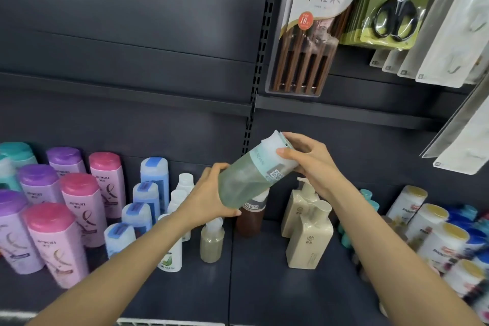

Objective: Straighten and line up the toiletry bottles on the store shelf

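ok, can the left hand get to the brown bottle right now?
Probably not yet: the left hand grips the base of the tilted green bottle, which hangs right over the brown bottle. The right hand holds its cap end.

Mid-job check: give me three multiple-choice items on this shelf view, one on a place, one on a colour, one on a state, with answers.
1. Where is the pale green bottle?
A. Held above the shelf
B. Standing among the pink bottles
C. Lying on the shelf

2. What colour are the caps of the bottles left of the light blue bottles?
A. Yellow
B. Pink
C. Black

3. How is the held bottle oriented?
A. Upright
B. Tilted, cap end up and to the right
C. Upside down

Answers: 1 A, the left hand holds its base and the right hand its cap end; 2 B, pink caps; 3 B, it slants.
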Available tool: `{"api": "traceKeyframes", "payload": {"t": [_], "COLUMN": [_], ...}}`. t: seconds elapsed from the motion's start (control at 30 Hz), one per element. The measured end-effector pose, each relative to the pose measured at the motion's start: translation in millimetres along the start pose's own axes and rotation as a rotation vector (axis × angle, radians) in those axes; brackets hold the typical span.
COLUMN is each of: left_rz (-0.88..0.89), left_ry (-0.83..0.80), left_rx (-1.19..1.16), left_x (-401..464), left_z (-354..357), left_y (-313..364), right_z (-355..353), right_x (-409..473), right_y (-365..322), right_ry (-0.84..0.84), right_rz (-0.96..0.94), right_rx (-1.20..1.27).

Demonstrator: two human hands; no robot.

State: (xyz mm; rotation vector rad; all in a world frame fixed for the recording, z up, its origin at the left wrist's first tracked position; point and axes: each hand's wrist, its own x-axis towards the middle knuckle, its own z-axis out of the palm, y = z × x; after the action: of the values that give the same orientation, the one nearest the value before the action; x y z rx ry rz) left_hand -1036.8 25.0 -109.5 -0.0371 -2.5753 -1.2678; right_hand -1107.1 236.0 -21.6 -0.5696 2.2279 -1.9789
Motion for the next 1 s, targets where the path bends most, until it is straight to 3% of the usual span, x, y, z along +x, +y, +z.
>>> {"api": "traceKeyframes", "payload": {"t": [0.43,0.63,1.0], "left_rz": [-0.161,-0.087,-0.199], "left_ry": [-0.240,-0.275,-0.348], "left_rx": [0.113,0.535,0.561], "left_x": [-5,-3,8], "left_z": [47,35,35], "left_y": [-43,-53,-70], "right_z": [24,26,22], "right_x": [5,8,8], "right_y": [33,63,121], "right_ry": [-0.025,-0.082,-0.367], "right_rz": [-0.025,-0.026,0.026], "right_rx": [-0.327,-0.530,-0.789]}}
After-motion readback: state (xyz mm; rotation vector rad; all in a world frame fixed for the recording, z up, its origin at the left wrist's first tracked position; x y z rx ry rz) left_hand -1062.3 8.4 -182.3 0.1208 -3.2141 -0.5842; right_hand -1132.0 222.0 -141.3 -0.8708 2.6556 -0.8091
